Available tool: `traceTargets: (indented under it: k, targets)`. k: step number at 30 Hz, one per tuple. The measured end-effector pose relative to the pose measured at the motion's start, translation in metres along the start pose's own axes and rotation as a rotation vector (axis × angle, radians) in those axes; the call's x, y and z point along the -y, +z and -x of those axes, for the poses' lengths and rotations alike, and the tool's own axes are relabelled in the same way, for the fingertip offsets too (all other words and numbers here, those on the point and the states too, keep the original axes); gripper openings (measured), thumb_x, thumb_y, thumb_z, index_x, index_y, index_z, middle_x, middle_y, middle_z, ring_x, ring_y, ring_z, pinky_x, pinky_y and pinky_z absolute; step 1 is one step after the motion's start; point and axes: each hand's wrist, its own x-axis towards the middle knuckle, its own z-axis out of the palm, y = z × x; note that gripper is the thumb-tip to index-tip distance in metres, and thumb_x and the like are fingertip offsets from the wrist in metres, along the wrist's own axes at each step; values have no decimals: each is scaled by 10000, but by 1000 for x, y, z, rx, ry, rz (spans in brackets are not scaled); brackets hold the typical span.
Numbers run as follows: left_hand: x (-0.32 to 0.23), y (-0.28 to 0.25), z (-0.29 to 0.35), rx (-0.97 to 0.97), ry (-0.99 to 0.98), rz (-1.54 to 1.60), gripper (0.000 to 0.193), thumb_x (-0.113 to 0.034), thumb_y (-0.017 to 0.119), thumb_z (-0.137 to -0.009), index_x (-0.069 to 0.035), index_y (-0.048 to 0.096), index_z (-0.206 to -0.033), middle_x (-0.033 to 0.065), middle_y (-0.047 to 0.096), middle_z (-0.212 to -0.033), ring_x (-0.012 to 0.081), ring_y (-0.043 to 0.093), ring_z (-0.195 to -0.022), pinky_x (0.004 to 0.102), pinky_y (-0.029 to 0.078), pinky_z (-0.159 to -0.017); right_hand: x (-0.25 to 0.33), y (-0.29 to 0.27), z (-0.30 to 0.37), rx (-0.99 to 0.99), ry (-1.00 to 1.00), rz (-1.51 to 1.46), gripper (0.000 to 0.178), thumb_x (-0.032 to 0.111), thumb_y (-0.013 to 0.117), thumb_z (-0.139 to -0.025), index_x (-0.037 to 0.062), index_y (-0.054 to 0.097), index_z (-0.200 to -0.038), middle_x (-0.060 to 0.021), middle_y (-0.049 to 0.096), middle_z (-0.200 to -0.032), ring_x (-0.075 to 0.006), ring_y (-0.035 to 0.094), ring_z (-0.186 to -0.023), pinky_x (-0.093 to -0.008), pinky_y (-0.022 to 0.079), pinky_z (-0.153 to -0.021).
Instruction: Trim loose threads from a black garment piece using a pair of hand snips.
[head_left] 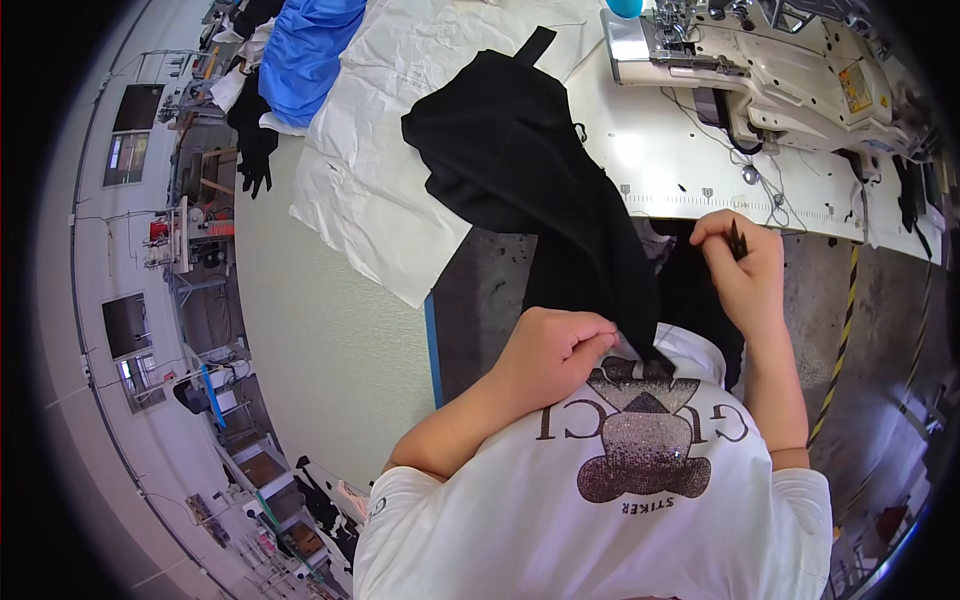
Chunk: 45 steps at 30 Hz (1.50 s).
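Observation:
A black fabric garment [515,150] lies across the table's front part, and its lower end hangs over the edge toward my lap. A narrow black strap sticks out at its far end. My left hand [560,350] is closed with thumb and forefinger pinched, right beside the hanging cloth; what lies between the fingertips is too small to make out. At the table's front edge, my right hand [745,275] is closed around a small dark tool with two pointed tips, like thread snips [738,240]. More black cloth [690,290] hangs beside this hand.
A cream sewing machine [770,75] stands at the back right on the white table [650,160], with loose threads near it. Crumpled white paper [350,190] lies under the garment. Blue cloth [308,60] is heaped at the far left, above a pale board [330,330].

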Motion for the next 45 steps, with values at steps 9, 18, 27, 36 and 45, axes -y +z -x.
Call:
traceTargets:
  k: [9,18,27,36,45]
  targets:
    - [2,-3,-2,42,-9,78,66,-16,591,-801,3,654,-803,86,653,-695,116,592,-556,220,440,-514,-21,-50,-7,-325,175,239,138,43,561,-824,33,650,-928,-21,581,-684,-90,501,-586,-217,411,-573]
    - [-2,3,-7,20,8,82,81,-15,567,-819,-4,646,-809,67,627,-668,93,516,-511,210,399,-489,13,5,25,541,309,-149,131,57,703,-729,8,615,-813,-16,548,-647,-52,472,-557,-204,368,-498]
    - [4,0,1,24,-21,131,81,-7,565,-818,-5,646,-809,56,620,-651,109,521,-518,223,414,-510,0,-4,18,269,342,-158,73,-5,617,-754,17,550,-739,82,446,-605,3,334,-536,-179,270,-486]
    - [9,3,-12,-20,333,443,122,-134,608,-848,-38,647,-782,130,618,-1009,196,557,-893,279,442,-776,-6,1,20,239,301,-213,81,10,617,-754,0,537,-745,47,449,-599,-21,344,-541,-194,289,-493]
    - [18,16,-19,121,-273,526,232,-244,605,-889,-54,475,-868,-8,515,-728,36,462,-629,189,380,-567,11,5,27,192,70,-103,126,-22,669,-708,-9,584,-800,-35,556,-645,-69,512,-573,-216,407,-533]
